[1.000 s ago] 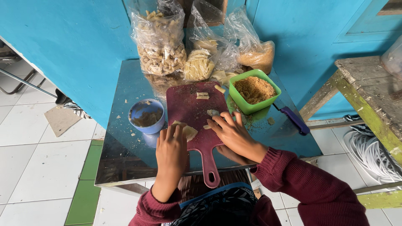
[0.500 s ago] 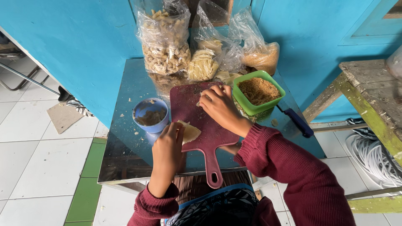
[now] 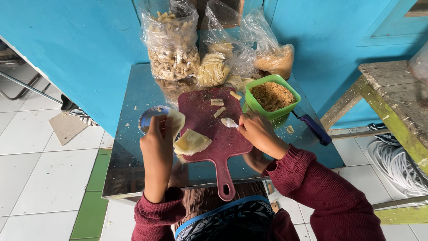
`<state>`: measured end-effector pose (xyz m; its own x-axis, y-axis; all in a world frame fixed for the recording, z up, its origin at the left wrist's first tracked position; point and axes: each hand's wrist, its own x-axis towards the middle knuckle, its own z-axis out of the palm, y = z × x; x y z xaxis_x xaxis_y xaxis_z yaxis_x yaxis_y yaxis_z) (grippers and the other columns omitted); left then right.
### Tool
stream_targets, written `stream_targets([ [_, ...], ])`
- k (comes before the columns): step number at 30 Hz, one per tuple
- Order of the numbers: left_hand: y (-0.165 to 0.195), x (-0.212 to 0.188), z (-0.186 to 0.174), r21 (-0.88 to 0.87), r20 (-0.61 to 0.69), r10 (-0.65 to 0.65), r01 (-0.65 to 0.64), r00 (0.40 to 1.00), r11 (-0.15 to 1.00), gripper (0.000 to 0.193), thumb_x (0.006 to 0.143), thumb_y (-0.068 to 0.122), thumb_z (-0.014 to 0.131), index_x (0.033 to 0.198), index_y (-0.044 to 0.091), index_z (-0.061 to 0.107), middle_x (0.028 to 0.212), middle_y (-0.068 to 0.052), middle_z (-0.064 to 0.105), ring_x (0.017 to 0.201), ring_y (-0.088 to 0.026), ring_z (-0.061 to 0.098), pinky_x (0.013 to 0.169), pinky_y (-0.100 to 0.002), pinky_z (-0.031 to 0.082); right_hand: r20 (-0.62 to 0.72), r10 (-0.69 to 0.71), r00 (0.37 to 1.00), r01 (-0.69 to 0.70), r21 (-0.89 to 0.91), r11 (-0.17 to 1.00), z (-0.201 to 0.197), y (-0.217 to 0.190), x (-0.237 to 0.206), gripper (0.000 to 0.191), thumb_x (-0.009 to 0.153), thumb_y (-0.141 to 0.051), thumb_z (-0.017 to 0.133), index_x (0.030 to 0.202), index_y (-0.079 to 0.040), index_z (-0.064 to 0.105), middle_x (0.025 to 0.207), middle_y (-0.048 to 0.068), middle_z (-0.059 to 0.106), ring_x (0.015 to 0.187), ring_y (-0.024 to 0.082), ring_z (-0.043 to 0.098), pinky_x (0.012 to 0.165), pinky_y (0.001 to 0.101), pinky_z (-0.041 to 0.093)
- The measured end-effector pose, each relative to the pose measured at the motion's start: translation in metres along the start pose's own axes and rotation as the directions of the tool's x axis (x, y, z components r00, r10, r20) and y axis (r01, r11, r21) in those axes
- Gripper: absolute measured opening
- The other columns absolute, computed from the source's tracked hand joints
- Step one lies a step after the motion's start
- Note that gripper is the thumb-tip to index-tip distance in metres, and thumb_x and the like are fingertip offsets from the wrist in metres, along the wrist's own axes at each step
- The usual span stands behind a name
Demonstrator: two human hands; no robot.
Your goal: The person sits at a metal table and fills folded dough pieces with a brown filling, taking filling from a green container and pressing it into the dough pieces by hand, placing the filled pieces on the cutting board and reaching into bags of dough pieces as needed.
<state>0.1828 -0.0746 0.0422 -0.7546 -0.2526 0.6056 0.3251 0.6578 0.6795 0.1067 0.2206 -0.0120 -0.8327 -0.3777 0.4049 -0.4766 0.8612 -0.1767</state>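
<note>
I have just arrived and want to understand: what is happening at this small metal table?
A person in a dark red sweater works at a metal table against a blue wall. The left hand lifts a thin pale wrapper beside a small bowl; more wrappers lie on the dark red cutting board. The right hand holds a small pale piece over the board, next to a green tub of brown crumbs. Clear bags of snacks stand at the back.

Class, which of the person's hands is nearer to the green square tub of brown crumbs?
Right. The right hand sits just below the green square tub; the left hand is across the dark red cutting board.
</note>
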Motion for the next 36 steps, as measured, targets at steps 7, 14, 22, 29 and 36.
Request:
stream_targets([
  [7,-0.006,-0.001,0.010,0.090,-0.080,0.062,-0.055,0.995,0.994,0.011,0.103,0.013,0.062,0.110,0.005,0.061,0.087,-0.018,0.074,0.071,-0.033,0.074,0.055,-0.041,0.056,0.047,0.002,0.999,-0.022,0.442,0.897,-0.015,0.002,0.002,0.016,0.091,-0.005,0.071,0.093,-0.002,0.056,0.086,0.008,0.069,0.076,0.017,0.070,0.066,0.0318,0.055],
  [14,0.016,-0.051,0.114,0.412,0.163,0.162,-0.216,0.973,0.885,0.012,0.101,0.008,0.063,0.111,0.003,0.059,0.064,-0.010,0.066,0.043,-0.024,0.065,0.033,-0.038,0.048,-0.117,-0.088,0.989,0.135,0.489,0.862,-0.043,-0.005,-0.007,0.024,0.089,0.006,0.064,0.109,-0.001,0.054,0.097,0.010,0.066,0.087,0.022,0.070,0.072,0.0342,0.056],
  [22,0.040,-0.104,0.122,0.245,0.181,0.442,-0.475,0.879,0.845,0.018,0.089,0.018,0.073,0.098,0.007,0.061,0.105,-0.008,0.073,0.099,-0.020,0.073,0.070,-0.030,0.061,-0.062,-0.162,0.985,0.173,0.302,0.937,-0.060,-0.006,-0.022,0.044,0.087,0.012,0.058,0.122,-0.012,0.070,0.106,0.011,0.061,0.084,0.025,0.067,0.068,0.0365,0.053],
  [29,0.039,-0.101,0.092,0.261,0.235,0.339,-0.395,0.911,0.881,0.031,0.080,0.024,0.077,0.106,0.009,0.070,0.110,-0.002,0.071,0.096,-0.018,0.069,0.069,-0.031,0.060,-0.120,-0.345,0.931,0.339,-0.071,0.938,-0.061,-0.017,-0.040,0.049,0.077,-0.001,0.067,0.121,-0.021,0.075,0.108,0.006,0.060,0.093,0.026,0.064,0.082,0.0392,0.053],
  [36,0.036,-0.098,0.094,0.305,0.225,0.302,-0.361,0.926,0.881,0.017,0.091,0.024,0.074,0.100,0.010,0.069,0.103,-0.002,0.070,0.087,-0.020,0.069,0.062,-0.031,0.059,-0.093,-0.353,0.931,0.341,-0.126,0.932,-0.055,-0.020,-0.046,0.045,0.075,-0.011,0.070,0.119,-0.020,0.075,0.108,0.006,0.058,0.100,0.027,0.062,0.086,0.0417,0.051],
])
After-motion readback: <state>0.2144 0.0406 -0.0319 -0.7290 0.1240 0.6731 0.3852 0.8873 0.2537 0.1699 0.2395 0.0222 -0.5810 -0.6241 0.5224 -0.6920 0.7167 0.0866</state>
